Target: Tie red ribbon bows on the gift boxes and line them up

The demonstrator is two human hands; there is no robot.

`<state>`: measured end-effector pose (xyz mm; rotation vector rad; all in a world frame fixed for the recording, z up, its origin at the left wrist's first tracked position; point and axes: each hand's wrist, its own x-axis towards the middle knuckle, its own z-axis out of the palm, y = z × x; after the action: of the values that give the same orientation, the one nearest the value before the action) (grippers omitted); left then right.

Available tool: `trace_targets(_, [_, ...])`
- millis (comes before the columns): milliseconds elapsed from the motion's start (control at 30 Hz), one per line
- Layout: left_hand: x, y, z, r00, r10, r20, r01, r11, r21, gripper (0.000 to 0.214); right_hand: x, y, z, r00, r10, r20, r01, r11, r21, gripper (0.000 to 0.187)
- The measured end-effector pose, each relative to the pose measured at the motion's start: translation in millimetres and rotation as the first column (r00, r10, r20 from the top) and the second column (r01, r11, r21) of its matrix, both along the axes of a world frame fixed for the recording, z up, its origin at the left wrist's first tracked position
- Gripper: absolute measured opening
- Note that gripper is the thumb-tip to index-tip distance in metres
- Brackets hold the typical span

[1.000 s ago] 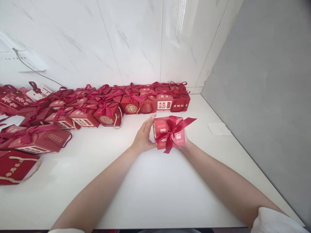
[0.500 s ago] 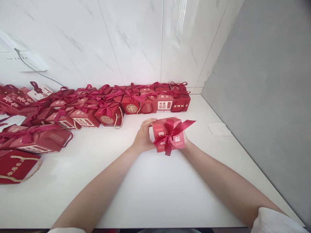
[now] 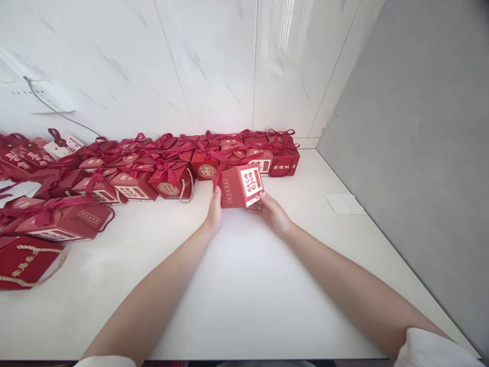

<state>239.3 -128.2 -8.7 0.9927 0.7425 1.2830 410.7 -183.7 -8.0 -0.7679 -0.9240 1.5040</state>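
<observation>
Between both hands is a red gift box (image 3: 234, 189) with a white panel and a red double character, tilted so its sides face me. My left hand (image 3: 215, 210) grips its left side, thumb on the near edge. My right hand (image 3: 273, 211) holds it at the lower right, with fingers reaching beneath. The box's ribbon is mostly turned away from view. Just behind it stands a row of similar ribbon-tied boxes (image 3: 283, 164); whether the held box touches them I cannot tell.
Many red gift boxes (image 3: 133, 186) with bows and rope handles crowd the left and back of the white table (image 3: 244, 295). A white paper piece (image 3: 345, 204) lies at right. Tiled wall (image 3: 214, 61) behind, grey panel (image 3: 420, 127) on the right, cable (image 3: 57, 109) at left.
The held box has moved left and away from me. It has been turned, so the bow on top no longer faces me and the side panels show. My right hand now shows at its lower right.
</observation>
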Motion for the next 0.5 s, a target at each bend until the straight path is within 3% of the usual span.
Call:
trace_targets(200, [-3.8,4.3,11.4,0.999,-0.008,0.044,0.014,0.990,-0.142,0.053,-0.1,-2.6,-5.8,0.982,0.016,0.188,-0.030,0.997,0.070,0.046])
trace_targets(367, [-8.2,1.6,11.5,0.997,-0.074,-0.028,0.071,0.992,-0.109,0.056,0.5,-3.6,-5.6,0.969,0.031,0.244,-0.054,0.994,0.090,0.056])
trace_targets(500, [-17.4,5.9,10.6,0.954,-0.297,-0.046,0.289,0.949,-0.124,0.069,-0.3,-3.5,-5.4,0.968,0.045,0.245,-0.064,0.995,0.070,0.071])
